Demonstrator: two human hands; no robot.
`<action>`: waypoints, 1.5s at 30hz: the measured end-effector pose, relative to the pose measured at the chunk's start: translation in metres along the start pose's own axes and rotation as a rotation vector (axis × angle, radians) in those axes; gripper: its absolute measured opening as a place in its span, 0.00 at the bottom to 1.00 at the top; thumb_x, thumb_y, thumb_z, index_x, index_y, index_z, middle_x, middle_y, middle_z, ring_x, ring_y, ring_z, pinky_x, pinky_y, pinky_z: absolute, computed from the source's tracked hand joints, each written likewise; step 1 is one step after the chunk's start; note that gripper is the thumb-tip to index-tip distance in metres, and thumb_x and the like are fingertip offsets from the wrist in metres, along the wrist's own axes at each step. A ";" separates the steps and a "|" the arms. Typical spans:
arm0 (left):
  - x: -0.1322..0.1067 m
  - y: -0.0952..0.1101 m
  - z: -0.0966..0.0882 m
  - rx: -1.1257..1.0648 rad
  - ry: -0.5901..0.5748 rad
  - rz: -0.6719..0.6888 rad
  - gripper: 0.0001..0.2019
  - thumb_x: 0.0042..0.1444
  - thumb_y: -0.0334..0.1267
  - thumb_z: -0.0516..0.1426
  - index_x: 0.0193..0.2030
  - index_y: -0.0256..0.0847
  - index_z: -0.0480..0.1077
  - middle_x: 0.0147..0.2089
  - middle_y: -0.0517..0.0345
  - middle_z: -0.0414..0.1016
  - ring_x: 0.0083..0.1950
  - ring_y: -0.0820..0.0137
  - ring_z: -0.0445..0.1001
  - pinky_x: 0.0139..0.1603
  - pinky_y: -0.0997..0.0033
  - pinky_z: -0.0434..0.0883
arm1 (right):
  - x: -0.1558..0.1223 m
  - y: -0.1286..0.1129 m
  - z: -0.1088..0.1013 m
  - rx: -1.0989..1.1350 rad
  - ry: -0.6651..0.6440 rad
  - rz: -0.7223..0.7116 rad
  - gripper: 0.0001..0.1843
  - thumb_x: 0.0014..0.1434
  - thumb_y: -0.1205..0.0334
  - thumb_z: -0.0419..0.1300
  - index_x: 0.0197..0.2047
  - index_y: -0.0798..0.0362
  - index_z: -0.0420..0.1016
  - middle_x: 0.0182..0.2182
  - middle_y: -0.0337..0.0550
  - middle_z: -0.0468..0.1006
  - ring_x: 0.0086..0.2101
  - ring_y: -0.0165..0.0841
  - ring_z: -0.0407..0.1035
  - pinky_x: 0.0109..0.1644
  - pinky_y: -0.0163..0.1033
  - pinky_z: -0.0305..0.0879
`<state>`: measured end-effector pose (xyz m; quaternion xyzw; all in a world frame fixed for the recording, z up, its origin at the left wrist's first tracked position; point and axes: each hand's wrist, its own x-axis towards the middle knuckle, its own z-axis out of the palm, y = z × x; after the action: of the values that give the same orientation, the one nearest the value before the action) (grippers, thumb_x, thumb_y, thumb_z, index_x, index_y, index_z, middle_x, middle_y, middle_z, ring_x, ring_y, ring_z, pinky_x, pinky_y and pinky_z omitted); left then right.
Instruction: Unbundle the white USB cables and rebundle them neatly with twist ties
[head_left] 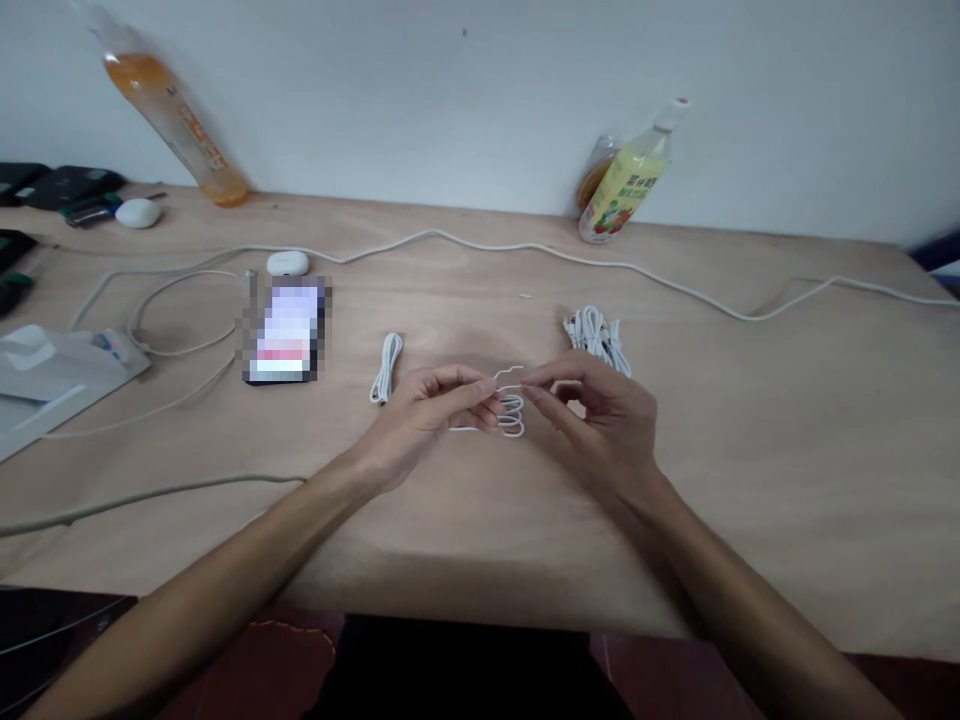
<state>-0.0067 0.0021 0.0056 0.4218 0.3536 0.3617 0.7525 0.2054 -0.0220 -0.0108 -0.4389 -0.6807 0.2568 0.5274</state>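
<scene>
- Your left hand (424,408) is pinching a thin white strand (509,387), kinda kinky, bent bit sticking up
- Your right hand (611,408) nips its other side, fingertips together
- White cable (513,414) looks smooth, looped up neatly, right by your left fingers, mid-tabletop (787,450)
- Can't tell if it's touching down

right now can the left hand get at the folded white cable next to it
Probably yes: the folded white cable lies just beside the left hand, with nothing lying on it, though that hand pinches a thin white strand and might need to let go first.
</scene>
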 end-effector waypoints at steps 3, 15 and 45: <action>-0.001 0.001 0.000 0.039 0.014 0.009 0.11 0.60 0.45 0.71 0.36 0.39 0.82 0.37 0.55 0.84 0.38 0.69 0.80 0.51 0.64 0.78 | 0.000 -0.001 0.000 0.004 -0.002 0.011 0.05 0.67 0.66 0.70 0.41 0.46 0.86 0.33 0.38 0.85 0.32 0.33 0.77 0.30 0.38 0.70; -0.005 0.008 0.005 0.338 0.116 0.235 0.10 0.61 0.44 0.70 0.36 0.40 0.81 0.35 0.56 0.85 0.39 0.66 0.82 0.43 0.68 0.80 | 0.002 -0.004 0.001 0.095 0.009 0.162 0.03 0.64 0.63 0.70 0.36 0.48 0.85 0.32 0.38 0.85 0.29 0.30 0.74 0.26 0.34 0.68; -0.004 0.001 0.007 0.406 0.151 0.403 0.03 0.61 0.36 0.70 0.38 0.41 0.85 0.37 0.56 0.89 0.39 0.67 0.87 0.41 0.71 0.83 | 0.004 -0.013 0.000 0.197 -0.015 0.215 0.04 0.63 0.64 0.72 0.35 0.49 0.86 0.29 0.36 0.82 0.26 0.28 0.69 0.24 0.33 0.63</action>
<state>-0.0030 -0.0037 0.0099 0.5974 0.3828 0.4559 0.5373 0.2010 -0.0247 0.0016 -0.4537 -0.6050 0.3806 0.5322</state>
